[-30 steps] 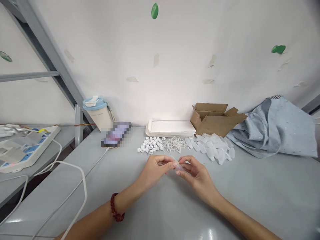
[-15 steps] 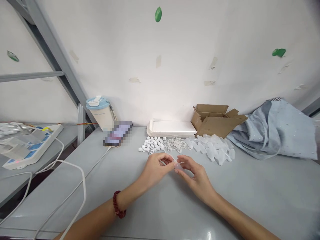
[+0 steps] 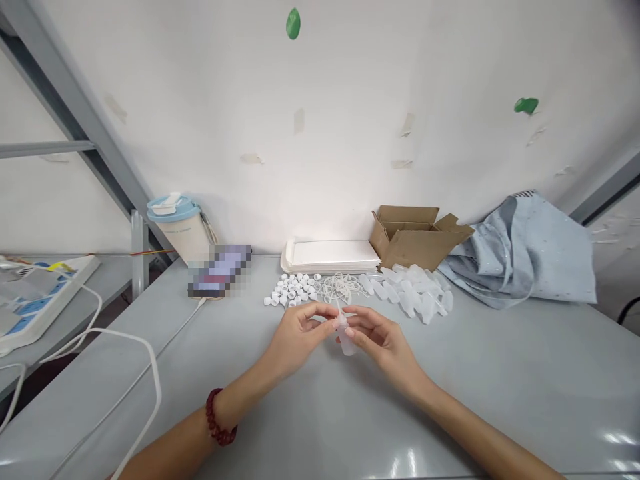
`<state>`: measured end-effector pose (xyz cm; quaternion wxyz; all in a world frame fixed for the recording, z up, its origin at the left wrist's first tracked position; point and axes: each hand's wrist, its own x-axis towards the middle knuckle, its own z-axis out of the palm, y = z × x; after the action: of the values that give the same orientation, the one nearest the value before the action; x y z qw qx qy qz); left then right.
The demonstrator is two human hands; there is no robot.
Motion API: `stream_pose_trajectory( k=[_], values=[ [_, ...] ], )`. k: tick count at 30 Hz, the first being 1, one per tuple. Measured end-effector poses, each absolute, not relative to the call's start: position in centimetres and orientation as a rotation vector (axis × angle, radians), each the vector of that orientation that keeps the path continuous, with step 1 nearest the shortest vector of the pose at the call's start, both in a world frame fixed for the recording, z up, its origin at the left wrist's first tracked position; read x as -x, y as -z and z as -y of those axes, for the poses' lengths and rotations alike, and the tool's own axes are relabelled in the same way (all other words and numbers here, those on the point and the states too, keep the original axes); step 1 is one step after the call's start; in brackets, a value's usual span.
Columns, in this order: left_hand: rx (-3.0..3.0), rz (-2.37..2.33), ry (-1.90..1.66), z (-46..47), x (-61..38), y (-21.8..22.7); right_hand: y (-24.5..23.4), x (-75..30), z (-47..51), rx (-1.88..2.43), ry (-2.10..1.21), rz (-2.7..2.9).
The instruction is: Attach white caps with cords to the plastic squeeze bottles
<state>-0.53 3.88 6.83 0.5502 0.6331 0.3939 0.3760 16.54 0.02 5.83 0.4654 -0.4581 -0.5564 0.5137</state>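
Note:
A small translucent plastic bottle (image 3: 348, 344) is held nearly upright between my hands, just above the table. My left hand (image 3: 305, 333), with a dark red bead bracelet at the wrist, pinches it at the neck, where a thin whitish stem (image 3: 339, 305) sticks up. The thumb and fingers of my right hand (image 3: 383, 337) are closed around the bottle's side. Beyond my hands lie a heap of small white caps (image 3: 294, 288), a tangle of thin white cords (image 3: 343, 287) and a pile of similar translucent bottles (image 3: 420, 290).
A stack of white flat trays (image 3: 333, 257) and an open cardboard box (image 3: 423, 243) stand by the wall. Grey-blue cloth (image 3: 530, 257) lies at right. To the left are a lidded cup (image 3: 183, 230), a phone (image 3: 220, 272), a white cable (image 3: 155, 373) and a power strip (image 3: 45, 303).
The bottle has come more upright, and more of it shows below my fingers. Both hands still hold it. The whole view has shifted slightly, so the background sits further left.

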Motion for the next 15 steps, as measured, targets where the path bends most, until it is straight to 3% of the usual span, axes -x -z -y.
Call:
stream_pose_trajectory(
  k=[15],
  values=[
    [-1.214,-0.802,-0.810,-4.2,0.5,-6.2,-4.7,-16.2,-0.1,1.144,-1.131,1.389]
  ],
)
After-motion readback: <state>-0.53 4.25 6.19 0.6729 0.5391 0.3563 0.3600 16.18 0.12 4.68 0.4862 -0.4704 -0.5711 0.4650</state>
